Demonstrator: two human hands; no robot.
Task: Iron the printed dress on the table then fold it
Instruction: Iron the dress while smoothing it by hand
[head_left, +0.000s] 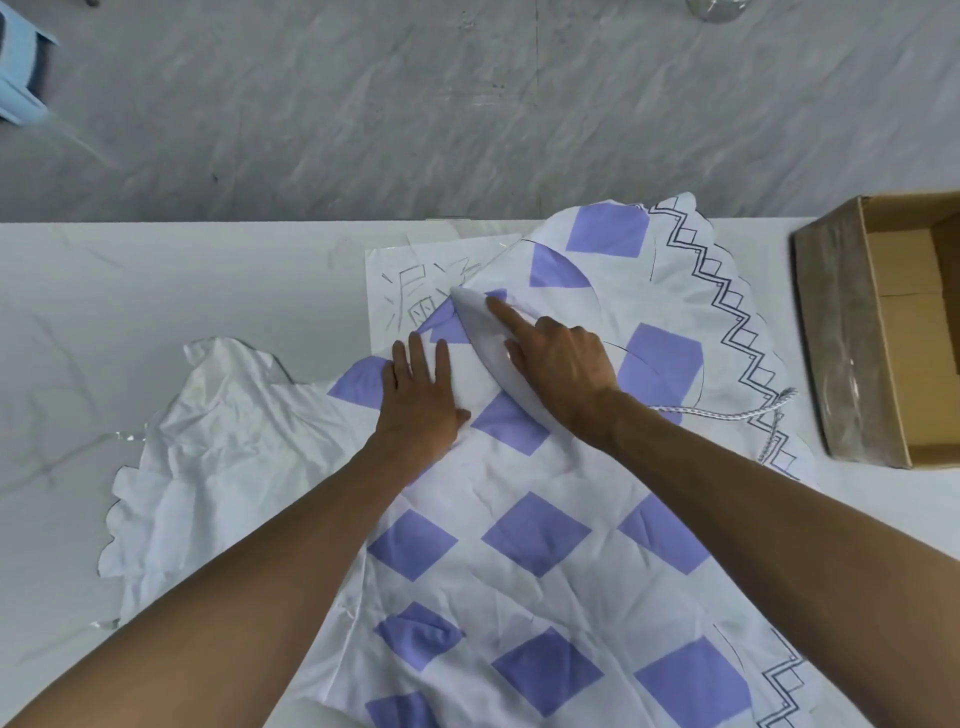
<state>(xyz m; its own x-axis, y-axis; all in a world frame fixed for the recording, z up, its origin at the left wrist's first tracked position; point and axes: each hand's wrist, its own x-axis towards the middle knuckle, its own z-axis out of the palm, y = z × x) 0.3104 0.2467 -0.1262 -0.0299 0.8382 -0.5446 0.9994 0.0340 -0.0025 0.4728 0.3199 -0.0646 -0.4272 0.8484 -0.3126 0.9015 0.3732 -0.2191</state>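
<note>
Two hands meet the dress (535, 535): the left hand (421, 400) presses flat, fingers straight; the right hand (563, 364) grips a smooth white pointed iron (480, 332), forefinger stretched along it. Crumpled and white with purple diamonds, the dress spreads from centre to lower right on the marbled white desk (156, 291). An open cardboard box (836, 343) sits at right.

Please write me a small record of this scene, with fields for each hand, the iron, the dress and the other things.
left hand: flat on the dress, fingers straight, beside the iron
right hand: holds the iron, index finger along its top
iron: white, on the dress, tip pointing away from the person
dress: white with purple squares, spread on the table, creased
cord: braided, lies on the dress right of the right hand
paper: drawn on, partly under the dress
box: cardboard, open, on the table's right side
</note>
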